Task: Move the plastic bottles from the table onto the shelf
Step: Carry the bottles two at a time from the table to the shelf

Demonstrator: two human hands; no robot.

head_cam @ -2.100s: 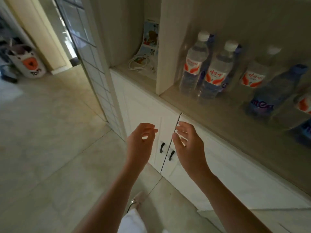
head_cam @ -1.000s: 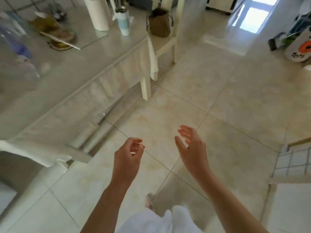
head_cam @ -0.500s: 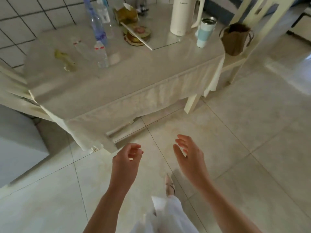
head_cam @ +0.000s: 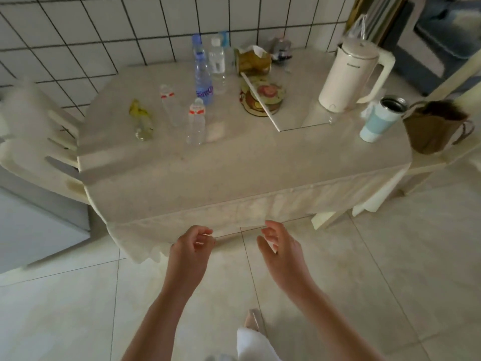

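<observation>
Several plastic bottles stand on the table (head_cam: 234, 168) at its far left. A small clear one with a red label (head_cam: 195, 122) is nearest, another red-labelled one (head_cam: 170, 105) stands left of it, and a yellow-topped bottle (head_cam: 140, 119) is further left. A tall blue-labelled bottle (head_cam: 202, 74) and a clear bottle (head_cam: 217, 65) stand behind, near the tiled wall. My left hand (head_cam: 191, 252) and my right hand (head_cam: 281, 250) hover empty, fingers loosely curled, just in front of the table's near edge. The shelf is out of view.
A white kettle (head_cam: 348, 71) and a light blue tumbler (head_cam: 380, 119) stand at the table's right, with a glass plate and coasters (head_cam: 261, 96) in the middle. A chair with a brown bag (head_cam: 434, 126) is at the right; another chair (head_cam: 33, 131) is at the left.
The view has swung from the shelf with its bottles round across the floor to the table. The table is now closer and centred. Both hands stayed empty in front of me.
</observation>
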